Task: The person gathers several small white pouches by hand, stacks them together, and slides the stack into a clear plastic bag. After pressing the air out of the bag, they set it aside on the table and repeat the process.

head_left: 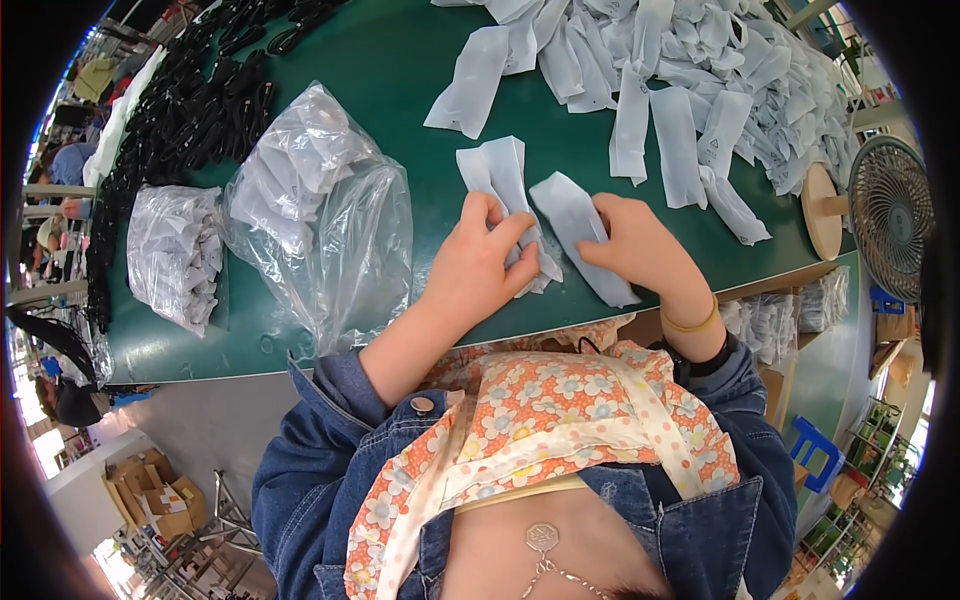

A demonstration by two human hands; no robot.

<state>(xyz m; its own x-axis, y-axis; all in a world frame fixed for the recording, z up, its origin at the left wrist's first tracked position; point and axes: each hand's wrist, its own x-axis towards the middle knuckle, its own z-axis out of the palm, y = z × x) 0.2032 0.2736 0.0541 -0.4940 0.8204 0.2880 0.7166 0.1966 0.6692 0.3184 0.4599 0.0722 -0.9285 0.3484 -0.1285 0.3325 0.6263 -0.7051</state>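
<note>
My left hand point(480, 245) is closed on a small stack of frosted plastic pouches point(497, 165), its fingers pressed over their middle near the table's front edge. Just to the right, my right hand point(640, 245) grips one separate frosted pouch point(570, 215) along its right side, thumb on top. That pouch lies tilted, close beside the stack. What the pouches contain cannot be made out. Left of my left arm lies a large clear plastic bag point(365, 230), partly filled with similar pouches. A smaller packed bag point(175, 255) of them sits farther left.
A big heap of loose frosted pouches point(700, 70) covers the far right of the green table point(390, 60). Black bundled cables point(205, 115) pile up at the far left. A fan point(890, 215) stands at the right edge. Cardboard boxes point(160, 490) sit on the floor at left.
</note>
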